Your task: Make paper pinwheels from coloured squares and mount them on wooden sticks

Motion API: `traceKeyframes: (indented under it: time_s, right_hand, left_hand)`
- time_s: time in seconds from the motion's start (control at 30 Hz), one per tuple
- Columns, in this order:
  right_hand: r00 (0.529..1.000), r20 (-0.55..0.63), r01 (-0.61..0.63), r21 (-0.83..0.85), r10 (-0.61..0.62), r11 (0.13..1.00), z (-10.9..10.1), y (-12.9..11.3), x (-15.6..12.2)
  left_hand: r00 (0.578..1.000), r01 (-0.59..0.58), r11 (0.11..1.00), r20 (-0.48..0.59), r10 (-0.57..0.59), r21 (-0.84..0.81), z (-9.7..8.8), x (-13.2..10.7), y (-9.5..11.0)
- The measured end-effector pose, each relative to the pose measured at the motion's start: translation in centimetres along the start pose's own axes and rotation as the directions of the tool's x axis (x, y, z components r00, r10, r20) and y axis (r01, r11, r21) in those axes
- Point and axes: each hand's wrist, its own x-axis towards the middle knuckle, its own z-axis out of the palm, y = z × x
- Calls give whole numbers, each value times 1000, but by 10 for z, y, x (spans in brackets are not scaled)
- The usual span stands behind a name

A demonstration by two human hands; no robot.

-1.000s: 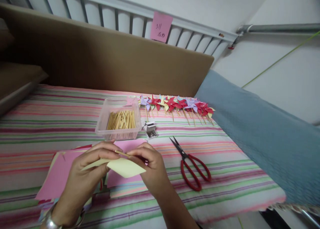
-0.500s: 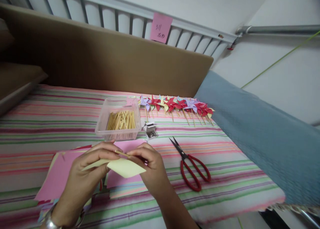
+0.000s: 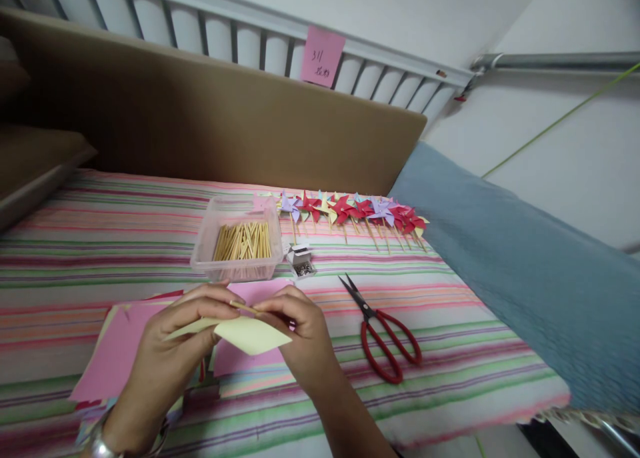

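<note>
My left hand [image 3: 185, 331] is closed on a pale yellow paper [image 3: 253, 336], its fingers on top and thumb beneath. A thin wooden stick [image 3: 244, 307] runs level behind the paper, between the fingertips of both hands. My right hand [image 3: 303, 331] pinches the stick's right part, with the paper's right point close to its thumb. Where stick and paper meet is hidden by my fingers. Under my hands lie pink paper sheets [image 3: 117, 351] and a second pink sheet [image 3: 263, 359], several colours showing below them.
Ahead stands a clear plastic box [image 3: 200, 255] of wooden sticks [image 3: 245, 241], beside a small open box of metal pins [image 3: 303, 268]. Red-handled scissors [image 3: 380, 331] lie to the right. Several paper pinwheels [image 3: 343, 209] lie behind. A brown board [image 3: 225, 125] closes the back.
</note>
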Motion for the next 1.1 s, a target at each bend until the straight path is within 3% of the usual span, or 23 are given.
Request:
traceKeyframes:
  time_s: [1.1]
  right_hand:
    - [999, -20, -28, 64, 29, 998, 2, -1, -2]
  left_hand:
    - [1000, 10, 1000, -6, -10, -30, 0, -1, 0]
